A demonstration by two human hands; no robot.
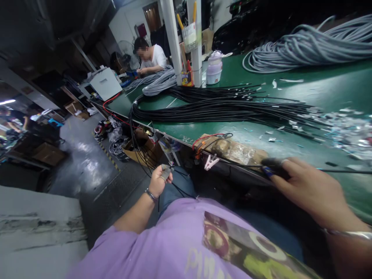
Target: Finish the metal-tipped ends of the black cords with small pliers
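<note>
My left hand [162, 178], a bracelet at its wrist, is closed near my lap around a black cable, whose stripped end [171, 164] with fine wires sticks out by the fingertips. More thin black cables [142, 151] hang from the table edge beside that hand. Over the table's front edge, my right hand [310, 190] pinches a black cable [343, 170] that stretches out to the right. Dark and blue wrapping covers its fingertips. Just left of those fingers lies a taped brown block [232, 151], with a pale pink clip [211, 162] at the edge.
A long bundle of black cables [203, 110] spans the green table [314, 87]. Foil scraps [348, 130] litter its right side. Grey cable coils [308, 48], a lilac bottle [214, 68] and a white post [171, 35] stand behind. A co-worker [155, 58] sits at the far end.
</note>
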